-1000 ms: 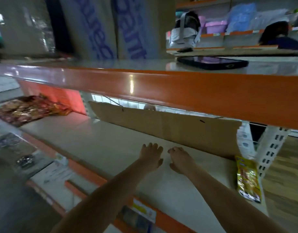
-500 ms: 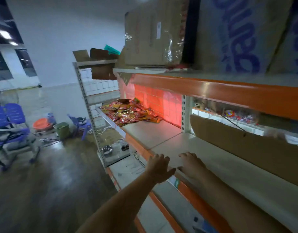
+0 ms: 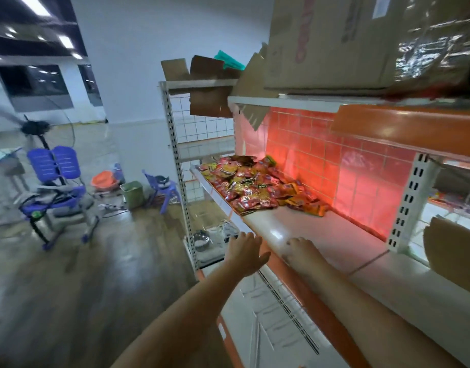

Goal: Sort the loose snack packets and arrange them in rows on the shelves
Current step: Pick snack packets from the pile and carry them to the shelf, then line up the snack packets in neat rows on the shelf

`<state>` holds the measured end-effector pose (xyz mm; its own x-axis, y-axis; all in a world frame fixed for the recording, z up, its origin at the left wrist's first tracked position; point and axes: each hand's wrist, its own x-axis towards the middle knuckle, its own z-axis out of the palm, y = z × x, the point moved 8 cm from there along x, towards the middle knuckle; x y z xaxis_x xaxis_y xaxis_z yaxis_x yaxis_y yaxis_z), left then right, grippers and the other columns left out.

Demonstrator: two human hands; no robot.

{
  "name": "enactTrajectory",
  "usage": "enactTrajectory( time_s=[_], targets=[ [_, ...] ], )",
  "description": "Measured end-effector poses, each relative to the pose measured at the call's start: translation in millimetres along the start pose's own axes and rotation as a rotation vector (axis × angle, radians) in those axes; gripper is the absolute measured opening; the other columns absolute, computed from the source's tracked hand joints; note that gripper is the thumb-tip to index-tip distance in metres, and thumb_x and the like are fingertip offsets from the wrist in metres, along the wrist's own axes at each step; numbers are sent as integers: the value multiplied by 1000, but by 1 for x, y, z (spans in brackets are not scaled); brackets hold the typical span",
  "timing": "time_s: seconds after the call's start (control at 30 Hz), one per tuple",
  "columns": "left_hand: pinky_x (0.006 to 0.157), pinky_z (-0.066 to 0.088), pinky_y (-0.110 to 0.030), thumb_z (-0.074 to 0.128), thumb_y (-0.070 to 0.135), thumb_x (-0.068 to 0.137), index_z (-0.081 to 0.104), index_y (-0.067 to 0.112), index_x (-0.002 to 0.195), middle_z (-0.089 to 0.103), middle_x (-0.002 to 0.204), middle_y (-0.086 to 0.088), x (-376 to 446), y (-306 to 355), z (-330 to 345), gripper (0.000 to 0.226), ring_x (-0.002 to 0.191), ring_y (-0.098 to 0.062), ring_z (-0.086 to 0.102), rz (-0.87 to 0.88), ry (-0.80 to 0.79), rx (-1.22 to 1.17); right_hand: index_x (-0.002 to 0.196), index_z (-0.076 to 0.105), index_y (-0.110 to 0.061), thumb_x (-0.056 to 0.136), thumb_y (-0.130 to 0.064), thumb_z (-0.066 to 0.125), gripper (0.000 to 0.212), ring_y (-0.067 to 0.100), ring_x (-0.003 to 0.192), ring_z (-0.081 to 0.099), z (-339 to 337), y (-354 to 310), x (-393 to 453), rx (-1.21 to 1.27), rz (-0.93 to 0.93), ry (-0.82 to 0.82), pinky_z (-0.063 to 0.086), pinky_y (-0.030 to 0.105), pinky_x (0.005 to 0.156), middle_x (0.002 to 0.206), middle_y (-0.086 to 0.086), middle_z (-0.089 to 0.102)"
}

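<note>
The right hand (image 3: 302, 254) is lying flat on the white metal shelf (image 3: 318, 235), fingers holding nothing; the left hand (image 3: 244, 252) is hovering spread and empty beside its edge. The red-and-yellow snack packets (image 3: 257, 185) are lying heaped farther along.

Shelf unit, white boards with orange front edges. Middle shelf (image 3: 302, 229): a loose heap of red and yellow snack packets (image 3: 255, 185) lies at its far end, toward 11 o'clock, against the red-lit tiled back; the near stretch is bare apart from the right hand (image 3: 302, 252) resting palm-down at its front edge. Top shelf (image 3: 294, 103), at 1 o'clock: a large cardboard box (image 3: 329, 41) stands on it.
</note>
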<state>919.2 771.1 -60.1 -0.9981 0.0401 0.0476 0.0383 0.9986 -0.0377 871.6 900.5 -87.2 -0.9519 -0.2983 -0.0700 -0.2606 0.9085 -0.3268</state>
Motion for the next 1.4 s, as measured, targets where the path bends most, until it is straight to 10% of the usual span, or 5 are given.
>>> enactTrajectory(
  time_s=[0.3, 0.87, 1.4],
  targets=[
    [96, 42, -43, 38, 46, 96, 46, 14, 132, 52, 131, -9, 125, -94, 5, 49, 120, -29, 48, -52, 5, -74, 133, 46, -9, 92, -33, 54, 48, 26, 122, 49, 3, -28, 143, 63, 91, -13, 39, 30, 97, 134, 11, 51],
    [100, 33, -35, 63, 54, 82, 45, 13, 126, 58, 121, -8, 291, -129, 70, 62, 117, -27, 49, -12, -112, -475, 108, 64, -12, 64, -43, 81, 56, 26, 97, 62, 6, -6, 238, 412, 568, 446, 50, 31, 81, 104, 6, 68],
    [55, 54, -23, 77, 15, 75, 67, 12, 86, 72, 70, 2, 304, -167, 27, 15, 67, -17, 67, -10, -229, -1336, 95, 64, -12, 85, -1, 64, 15, 18, 78, 63, -5, -5, 196, 1465, 613, 775, 56, 30, 70, 95, 7, 68]
  ],
)
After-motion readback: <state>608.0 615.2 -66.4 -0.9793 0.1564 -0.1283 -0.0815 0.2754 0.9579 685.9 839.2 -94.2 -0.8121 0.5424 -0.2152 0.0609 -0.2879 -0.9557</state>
